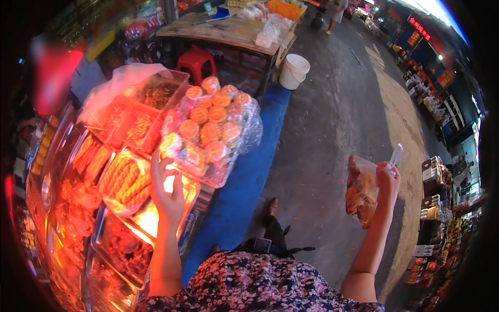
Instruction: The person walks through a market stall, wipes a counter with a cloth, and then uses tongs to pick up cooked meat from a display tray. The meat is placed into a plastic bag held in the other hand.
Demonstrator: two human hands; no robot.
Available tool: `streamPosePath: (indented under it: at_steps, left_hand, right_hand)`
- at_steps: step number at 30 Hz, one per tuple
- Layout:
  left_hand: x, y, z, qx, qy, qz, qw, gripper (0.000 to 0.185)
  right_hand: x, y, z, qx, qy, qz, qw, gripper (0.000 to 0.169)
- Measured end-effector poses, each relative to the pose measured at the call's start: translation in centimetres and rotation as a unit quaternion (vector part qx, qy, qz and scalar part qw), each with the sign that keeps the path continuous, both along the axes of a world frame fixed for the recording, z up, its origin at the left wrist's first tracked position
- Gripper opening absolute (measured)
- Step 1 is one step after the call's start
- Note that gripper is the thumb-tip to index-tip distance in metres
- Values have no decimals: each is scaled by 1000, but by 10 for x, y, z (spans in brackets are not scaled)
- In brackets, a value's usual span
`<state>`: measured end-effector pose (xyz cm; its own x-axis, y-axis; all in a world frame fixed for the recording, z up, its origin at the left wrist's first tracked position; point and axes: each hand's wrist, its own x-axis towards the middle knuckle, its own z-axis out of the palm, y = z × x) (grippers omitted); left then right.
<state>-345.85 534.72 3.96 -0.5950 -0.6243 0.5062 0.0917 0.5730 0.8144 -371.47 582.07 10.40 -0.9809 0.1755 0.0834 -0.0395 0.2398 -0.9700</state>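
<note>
My right hand [388, 181] grips the gathered top of a clear plastic bag [360, 191] with brownish food inside, held out over the walkway. My left hand [167, 187], fingers spread and holding nothing, is above the near edge of a food stall. Beside it lie twisted dough sticks [126, 181] in a lined tray. Just beyond sits a plastic-wrapped tray of round pastries [210, 134]. Behind the dough sticks stands a clear divided box [146, 134] with shredded food. Metal trays of dark cooked meat [124, 249] are nearer me, under strong red light.
A wooden table [206, 33] with plastic bags on it stands ahead, a red plastic stool [197, 64] beneath its edge. A white bucket [294, 71] stands at its corner. Stacked goods [432, 171] line the right side. Far ahead, a person [336, 13] is on the walkway.
</note>
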Motion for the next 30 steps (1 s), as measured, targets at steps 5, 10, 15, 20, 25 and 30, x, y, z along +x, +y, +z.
streamPosePath:
  at_steps: [5,10,15,20,25,30]
  left_hand:
    - [-140,39,-22,61,-31,18,997,68]
    - [-255,43,3,17,-97,43,994,68]
    - [-359,13,-3,-45,-101,99,989,65]
    - [-473,-30,-38,28,-103,150,983,62]
    - [-586,-72,-23,-81,-145,169,972,59]
    - [-639,-138,0,-196,-207,170,943,60]
  right_hand:
    - [-140,-15,-32,43,-60,112,991,6]
    - [-276,-85,-46,76,-55,251,964,6]
    - [-411,-187,-36,19,-42,362,931,9]
    - [-526,-292,-13,-2,-51,460,887,9]
    - [-620,-391,7,63,-23,523,850,11]
    - [-714,-507,15,59,-8,580,812,13]
